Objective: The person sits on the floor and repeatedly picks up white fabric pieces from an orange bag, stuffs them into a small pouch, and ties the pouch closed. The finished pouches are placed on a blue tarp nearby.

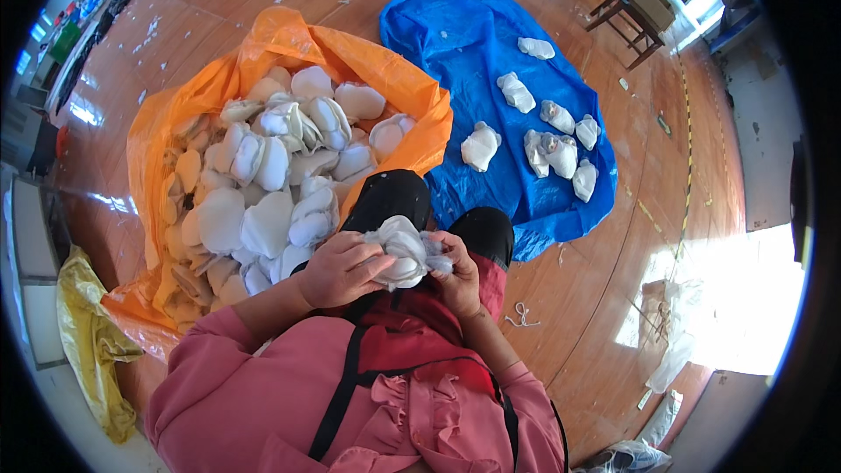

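Observation:
Over my lap, a white padded cloth bundle (400, 250) with grey fluffy ends is held between both hands. My left hand (344, 266) grips its left side, the thumb and fingers closed on the cloth. On the right, my right hand (459, 277) pinches a grey fluffy end. Beyond my left knee stands a wide orange sack (285, 26), its mouth spread around a heap of rounded white padded pieces (272, 219). Ahead to the right lies a blue sheet or sack (438, 35), with several white bundles (480, 147) scattered on it.
Scraps of white fluff dot the reddish-brown tiled floor (604, 298). A wooden chair (632, 13) stands at the far right. Yellow sacking (88, 342) lies by the left wall, a white string (522, 315) near my right leg, and plastic bags (626, 455) at the lower right.

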A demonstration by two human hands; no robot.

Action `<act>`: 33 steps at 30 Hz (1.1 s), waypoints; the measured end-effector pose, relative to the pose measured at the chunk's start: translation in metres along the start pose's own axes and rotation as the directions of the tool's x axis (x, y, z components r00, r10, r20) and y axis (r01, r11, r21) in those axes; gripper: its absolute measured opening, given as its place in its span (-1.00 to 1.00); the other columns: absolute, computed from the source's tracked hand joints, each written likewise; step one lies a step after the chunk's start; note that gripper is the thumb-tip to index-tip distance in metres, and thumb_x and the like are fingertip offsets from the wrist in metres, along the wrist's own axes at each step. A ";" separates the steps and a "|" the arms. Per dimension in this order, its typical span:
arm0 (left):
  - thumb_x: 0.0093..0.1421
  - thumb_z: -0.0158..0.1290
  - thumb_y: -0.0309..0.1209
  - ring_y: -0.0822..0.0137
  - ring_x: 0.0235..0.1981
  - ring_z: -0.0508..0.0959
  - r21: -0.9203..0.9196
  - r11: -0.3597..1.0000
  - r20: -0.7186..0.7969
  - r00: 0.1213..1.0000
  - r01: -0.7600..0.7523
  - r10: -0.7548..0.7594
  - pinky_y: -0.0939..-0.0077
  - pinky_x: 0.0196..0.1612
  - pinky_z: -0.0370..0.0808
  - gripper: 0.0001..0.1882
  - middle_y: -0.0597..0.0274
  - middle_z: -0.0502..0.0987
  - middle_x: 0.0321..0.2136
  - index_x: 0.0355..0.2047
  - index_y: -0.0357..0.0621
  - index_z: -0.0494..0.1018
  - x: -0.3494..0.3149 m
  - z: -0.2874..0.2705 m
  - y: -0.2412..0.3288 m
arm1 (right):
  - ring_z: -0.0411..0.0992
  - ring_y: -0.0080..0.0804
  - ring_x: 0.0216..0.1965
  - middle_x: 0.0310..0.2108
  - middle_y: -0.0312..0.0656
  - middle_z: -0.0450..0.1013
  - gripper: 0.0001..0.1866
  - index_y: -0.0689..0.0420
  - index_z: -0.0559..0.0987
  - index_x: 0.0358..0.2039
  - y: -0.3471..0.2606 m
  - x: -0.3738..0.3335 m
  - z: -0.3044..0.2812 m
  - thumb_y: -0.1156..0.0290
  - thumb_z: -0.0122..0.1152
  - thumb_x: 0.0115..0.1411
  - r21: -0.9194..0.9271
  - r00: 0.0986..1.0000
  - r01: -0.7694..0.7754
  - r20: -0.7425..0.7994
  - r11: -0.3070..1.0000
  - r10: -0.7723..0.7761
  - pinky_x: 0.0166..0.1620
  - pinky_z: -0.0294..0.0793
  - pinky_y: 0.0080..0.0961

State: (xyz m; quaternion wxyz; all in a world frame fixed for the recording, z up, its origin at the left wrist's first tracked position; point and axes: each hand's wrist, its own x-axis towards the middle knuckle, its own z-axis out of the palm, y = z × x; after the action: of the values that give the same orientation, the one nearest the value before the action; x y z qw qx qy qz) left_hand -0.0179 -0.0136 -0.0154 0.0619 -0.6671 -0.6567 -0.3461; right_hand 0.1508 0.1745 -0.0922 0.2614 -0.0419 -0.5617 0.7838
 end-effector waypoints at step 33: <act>-0.12 0.46 -0.38 0.10 -0.07 0.48 -0.633 0.726 0.413 0.910 0.267 0.025 0.31 0.02 0.43 -0.48 0.15 0.43 -0.17 -0.17 -0.11 0.45 0.020 0.005 -0.020 | 0.41 -0.33 -0.02 -0.08 -0.16 0.44 -0.87 0.12 0.51 -0.36 0.001 -0.016 0.012 0.44 0.32 0.22 0.184 0.990 -0.126 0.093 0.975 0.110 0.10 0.40 -0.37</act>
State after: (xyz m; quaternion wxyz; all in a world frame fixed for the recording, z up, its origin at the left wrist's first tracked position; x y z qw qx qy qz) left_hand -0.0371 0.0087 -0.0154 -0.3416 -0.6533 -0.5269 -0.4230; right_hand 0.1596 0.1565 -0.0921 0.1941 -0.0179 -0.4912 0.8489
